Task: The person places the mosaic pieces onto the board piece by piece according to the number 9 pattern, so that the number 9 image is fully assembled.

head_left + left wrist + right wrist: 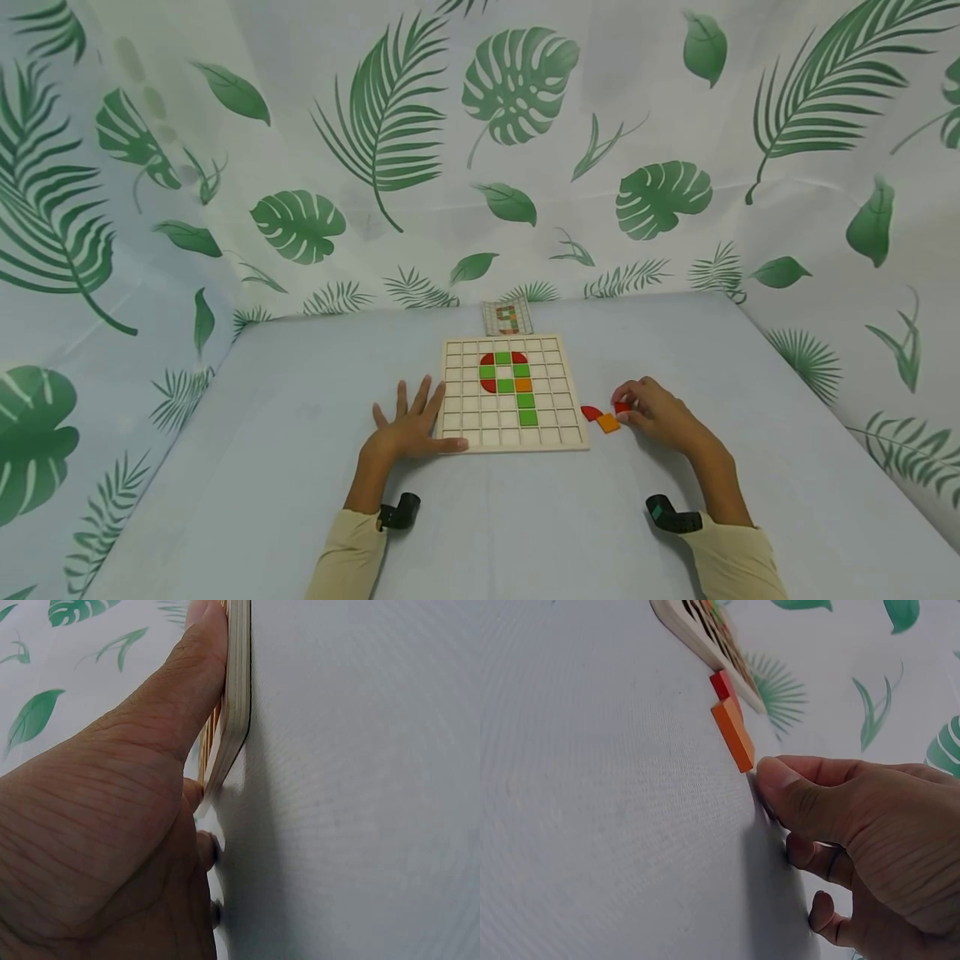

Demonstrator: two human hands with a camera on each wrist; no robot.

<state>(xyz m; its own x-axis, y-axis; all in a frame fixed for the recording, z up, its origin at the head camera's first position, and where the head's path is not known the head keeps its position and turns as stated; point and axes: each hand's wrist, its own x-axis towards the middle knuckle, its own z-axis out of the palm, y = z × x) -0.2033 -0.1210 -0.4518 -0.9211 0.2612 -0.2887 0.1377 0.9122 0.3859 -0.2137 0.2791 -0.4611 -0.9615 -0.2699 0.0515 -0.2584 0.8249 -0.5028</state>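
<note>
A wooden grid board (465, 417) lies on the table, with green, red and orange tiles set in its cells in the shape of a 9. My left hand (408, 429) is spread at the board's lower left corner, its thumb along the front edge and other fingers by the left side. To the right of the board, my right hand (663, 417) pinches a red tile (622, 407) between thumb and fingers, close to the tabletop. In the right wrist view the fingers hide that tile. Beside it lie an orange tile (608, 423) and a red quarter-round tile (591, 412), touching each other.
Behind the board is a small pattern card (491, 318) showing a similar 9 on a grid. A pale cloth (262, 467) covers the table. Leaf-printed fabric (420, 242) rises at the back and sides. Dark wrist cameras (405, 510) sit on both forearms.
</note>
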